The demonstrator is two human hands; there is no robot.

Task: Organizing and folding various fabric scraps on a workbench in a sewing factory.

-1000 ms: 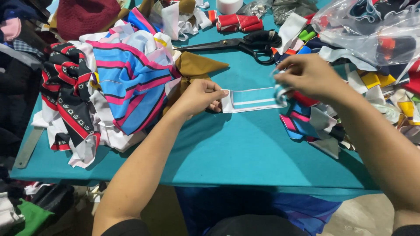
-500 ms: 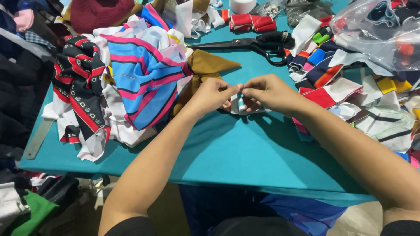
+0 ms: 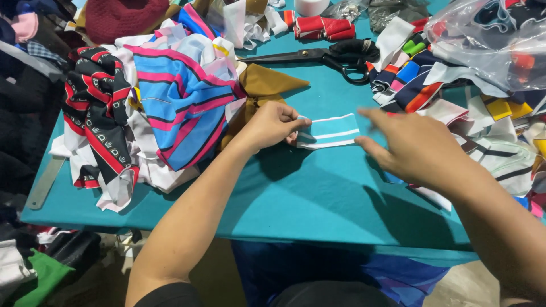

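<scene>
1. Your left hand (image 3: 273,125) has its grip pinched on the left end of a teal strip (image 3: 329,131) with white stripes, lying flat on the teal desk (image 3: 296,193).
2. Your right hand (image 3: 418,149) hovers just right of the strip, fingers spread wide, holding nothing.
3. Black scissors (image 3: 324,57) lie beyond; a striped cloth pile (image 3: 176,96) sits left.

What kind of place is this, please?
Probably a sewing or garment workshop: fabric scraps are heaped on a teal table, big scissors lie nearby, and the left hand holds a striped band.
</scene>
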